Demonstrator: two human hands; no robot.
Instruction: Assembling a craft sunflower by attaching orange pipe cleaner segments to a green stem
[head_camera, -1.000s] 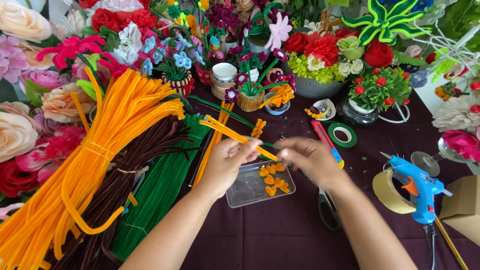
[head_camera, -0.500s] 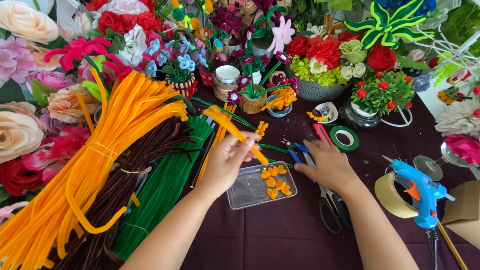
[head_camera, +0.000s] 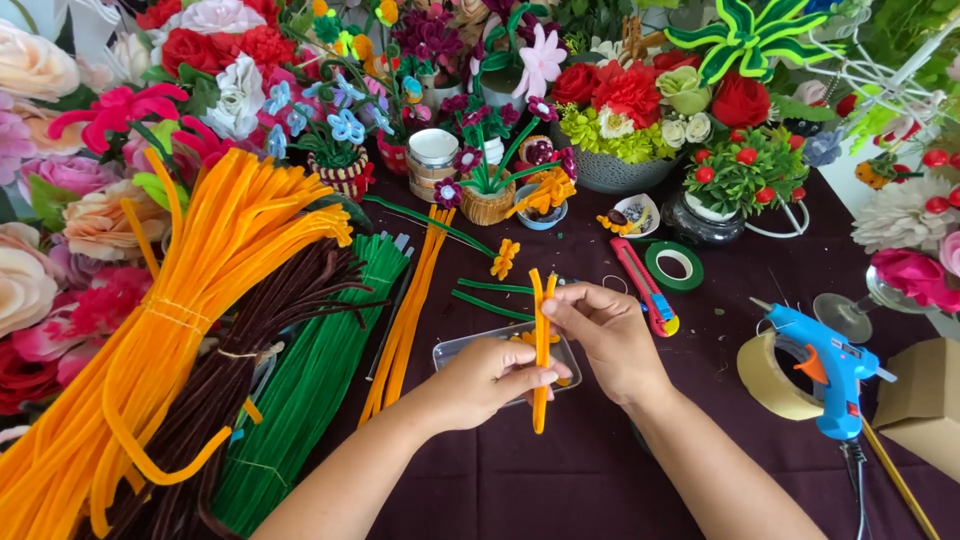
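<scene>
Both hands have come together since half a second ago: then the right hand (head_camera: 610, 340) lay flat on the dark cloth near the scissors and the left hand (head_camera: 495, 378) alone held the orange pipe cleaner slanted up to the left; now that orange pipe cleaner (head_camera: 541, 345) stands nearly upright between them, folded so that two strands run side by side. The right hand's fingertips pinch it near the top and the left hand's thumb and fingers close on it lower down, so each hand grips narrowly on the same stem, above the clear plastic tray (head_camera: 455, 351) that holds small orange pieces. Counting what lies around: three big bundles of pipe cleaners at the left, one orange (head_camera: 190, 300), one dark brown (head_camera: 250, 350) and one green (head_camera: 320, 380), plus one loose sheaf of orange stems (head_camera: 410, 310) beside the green. To the right lie one red utility knife (head_camera: 645, 287), one roll of green tape (head_camera: 673, 266), one roll of tan tape (head_camera: 765, 375) and one blue glue gun (head_camera: 825, 365) leaning against it. One cardboard box (head_camera: 925, 400) sits at the right edge. Finished flowers in pots and bowls crowd the far side of the table (head_camera: 560, 480), too many to count surely. The scissors seen earlier are now hidden behind the right forearm.
</scene>
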